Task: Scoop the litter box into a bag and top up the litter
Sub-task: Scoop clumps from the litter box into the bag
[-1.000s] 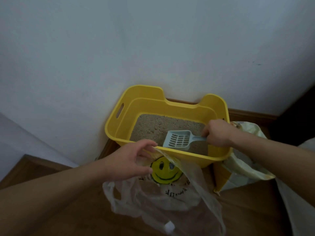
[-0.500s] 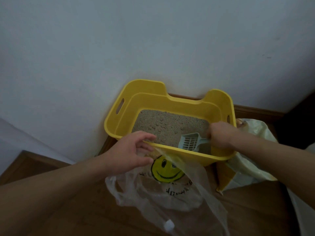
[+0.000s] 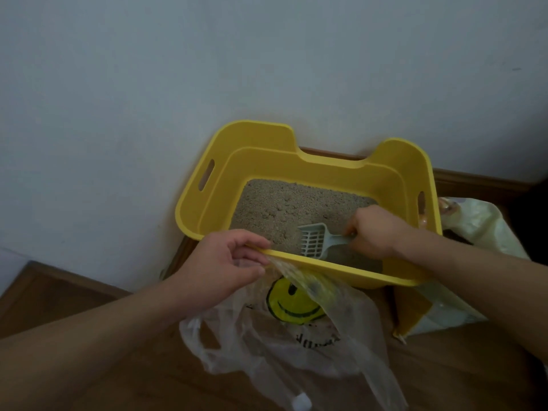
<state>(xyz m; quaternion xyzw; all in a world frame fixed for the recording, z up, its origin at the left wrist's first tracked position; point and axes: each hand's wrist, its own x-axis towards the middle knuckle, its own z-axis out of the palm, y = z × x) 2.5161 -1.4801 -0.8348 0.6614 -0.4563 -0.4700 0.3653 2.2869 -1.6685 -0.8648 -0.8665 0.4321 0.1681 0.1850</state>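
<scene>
A yellow litter box (image 3: 261,161) stands on the floor against the white wall, with grey-brown litter (image 3: 284,209) inside. My right hand (image 3: 373,232) is inside the box at its near right, shut on the handle of a pale blue slotted scoop (image 3: 314,240). The scoop head tilts down into the litter by the near wall. My left hand (image 3: 225,268) pinches the edge of a clear plastic bag (image 3: 284,330) with a yellow smiley face, held against the box's near rim. The bag hangs down in front of the box onto the floor.
A cream and yellow litter sack (image 3: 462,232) leans on the floor to the right of the box. A wooden skirting board (image 3: 480,180) runs along the wall behind it. The floor (image 3: 59,298) is brown wood.
The scoop has swung from level above the litter to head-down at the near wall, my right hand lowering into the box. My left hand keeps hold of the bag at the rim.
</scene>
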